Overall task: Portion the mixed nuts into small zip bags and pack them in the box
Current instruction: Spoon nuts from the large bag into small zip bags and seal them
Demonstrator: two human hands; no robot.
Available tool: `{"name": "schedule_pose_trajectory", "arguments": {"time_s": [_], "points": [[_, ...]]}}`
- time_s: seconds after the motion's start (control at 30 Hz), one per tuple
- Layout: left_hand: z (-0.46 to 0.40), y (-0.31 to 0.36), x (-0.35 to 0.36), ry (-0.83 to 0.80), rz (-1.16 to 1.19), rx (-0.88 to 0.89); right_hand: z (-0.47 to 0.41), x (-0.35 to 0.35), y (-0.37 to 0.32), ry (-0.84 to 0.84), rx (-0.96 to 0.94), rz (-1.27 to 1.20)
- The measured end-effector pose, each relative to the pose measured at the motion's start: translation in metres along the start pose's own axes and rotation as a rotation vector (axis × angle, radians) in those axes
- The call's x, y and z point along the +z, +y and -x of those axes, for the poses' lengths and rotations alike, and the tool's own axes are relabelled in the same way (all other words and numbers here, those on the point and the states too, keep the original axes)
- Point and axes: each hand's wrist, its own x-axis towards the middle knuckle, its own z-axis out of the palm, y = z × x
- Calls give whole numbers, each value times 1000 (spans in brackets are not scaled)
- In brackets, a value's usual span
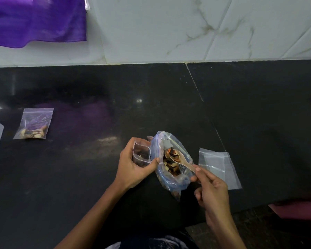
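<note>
- Left hand (136, 164) curled round a small zip bag (141, 155), thumb pinned across its front edge, mouth held open toward the far side of the tabletop (241, 108).
- A few nuts visible low inside that small bag, dark and blurred.
- Big bag of mixed nuts (172, 164) just right of the left hand, touching the small bag's side, lying on the tabletop between both hands.
- Long axis of the big bag running from far-left to near-right, open mouth turned upward and toward the far side, blue zip strip curling round the rim.
- Right hand (212, 191) near and to the right of the big bag, fingers pinching the handle end of a pale spoon (180, 159).
- Spoon slanted from the right hand up-left into the big bag, bowl at the far-left end, loaded with nut pieces and sitting over the loose heap.
- Empty zip bag (217, 168) flat on the tabletop just right of the big bag, partly behind the right hand's fingers, sealed edge slanting away to the right.
- Filled zip bag (34, 124) well apart on the far left, lying flat, nuts gathered at its near end, zip end pointing away.
- Purple cloth (38, 20) hanging at the top left against the marbled wall (187, 29).
</note>
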Motion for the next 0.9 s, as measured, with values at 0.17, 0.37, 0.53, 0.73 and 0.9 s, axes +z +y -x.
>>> {"name": "schedule_pose_trajectory", "arguments": {"time_s": [0.17,0.37,0.53,0.73,0.9], "points": [[6,-2,0,16,-2,6,8,-4,-2,15,-26,2],[5,4,2,12,-27,26,35,6,-26,-82,-211,24],[3,4,4,2,7,46,45,29,-13,-115,-507,259],[3,2,4,-10,51,8,37,38,11,38,-1092,686],[3,8,5,18,20,13,33,38,18,51,-1228,713]]}}
